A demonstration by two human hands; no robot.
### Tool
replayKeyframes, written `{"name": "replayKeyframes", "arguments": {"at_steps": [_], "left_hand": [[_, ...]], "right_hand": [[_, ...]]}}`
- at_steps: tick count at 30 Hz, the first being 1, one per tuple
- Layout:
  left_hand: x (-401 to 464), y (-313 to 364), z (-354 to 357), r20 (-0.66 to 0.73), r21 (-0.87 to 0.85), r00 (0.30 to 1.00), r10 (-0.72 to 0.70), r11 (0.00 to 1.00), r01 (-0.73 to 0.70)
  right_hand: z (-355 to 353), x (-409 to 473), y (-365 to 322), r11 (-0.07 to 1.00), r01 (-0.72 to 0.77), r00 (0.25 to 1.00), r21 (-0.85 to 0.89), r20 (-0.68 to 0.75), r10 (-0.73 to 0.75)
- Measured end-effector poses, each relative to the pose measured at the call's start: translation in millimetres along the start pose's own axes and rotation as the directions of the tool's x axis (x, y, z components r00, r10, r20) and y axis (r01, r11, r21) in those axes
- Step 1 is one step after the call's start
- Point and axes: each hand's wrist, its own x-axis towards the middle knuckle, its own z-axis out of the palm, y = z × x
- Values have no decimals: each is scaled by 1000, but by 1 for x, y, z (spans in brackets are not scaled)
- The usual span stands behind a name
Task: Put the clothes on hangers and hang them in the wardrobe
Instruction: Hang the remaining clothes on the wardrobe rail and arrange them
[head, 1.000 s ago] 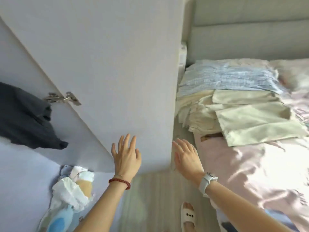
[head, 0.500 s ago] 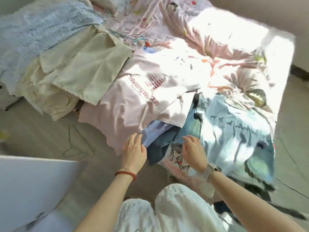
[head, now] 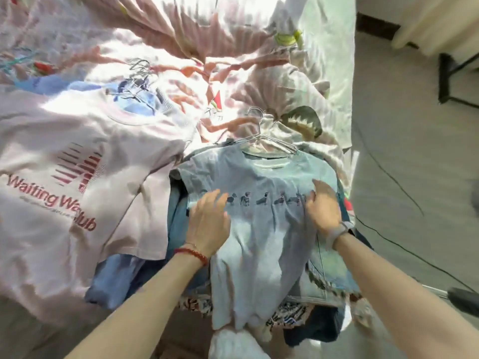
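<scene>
**Both hands flat on light-blue T-shirt, hanger already in collar**

Left hand [head: 207, 221] is laid on the light-blue T-shirt [head: 261, 229], fingers spread and roughly straight, pressed on the chest left of the row of small dog prints. Right hand [head: 324, 203] is placed at the shirt's right side near the sleeve; fingers look relaxed against the cloth, but whether the edge is pinched cannot be told. Nothing is seen lifted.

Key relation: the shirt lies directly under and between both hands, long axis running away from the person, hem nearest the body, collar at the far end. A wire hanger [head: 267, 141] is seen seated in the collar, hook pointing away, just beyond the fingertips. Right hand is judged slightly nearer the hanger; a reach forward to the hook is probably what is called for next.

The shirt rests on a pile of other clothes, denim-blue pieces [head: 178, 208] showing beneath. A pink T-shirt [head: 64, 177] with red lettering is spread to the left, touching the pile. More wire hangers [head: 140, 73] lie further up the bed [head: 324, 60]. Wardrobe is not in view.
</scene>
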Motion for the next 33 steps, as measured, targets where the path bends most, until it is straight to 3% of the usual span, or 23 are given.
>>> {"name": "replayKeyframes", "arguments": {"at_steps": [3,8,12,15,17,20,24,28,30,33], "left_hand": [[53,16,7,6,46,1000,4,999,-5],[89,13,33,270,227,962,-25,973,-39],[84,6,42,376,270,926,-29,959,-79],[81,9,35,280,219,960,9,973,-73],[76,16,25,84,138,995,58,988,-70],[71,22,12,-159,101,984,84,992,-69],[68,24,-4,-139,154,983,124,983,-102],[42,23,-34,-95,12,962,255,967,-255],[15,17,-48,-32,-137,975,221,965,-223],[-39,-5,-60,-94,-226,989,112,965,-131]], "right_hand": [[1,57,6,996,25,999,-90,28,-23],[22,109,5,977,100,993,-190,75,-87],[29,108,10,950,97,993,-296,-31,-111],[22,89,19,966,122,986,-228,-81,-143],[15,67,20,985,121,985,-124,-110,-135],[6,24,18,991,131,978,-24,-158,-133],[-6,-27,16,980,201,941,-11,-275,-196],[-19,-49,15,977,209,922,-34,-327,-208],[-23,-53,10,984,176,939,-17,-299,-173],[-18,-63,-15,977,214,962,10,-175,-209]]}}
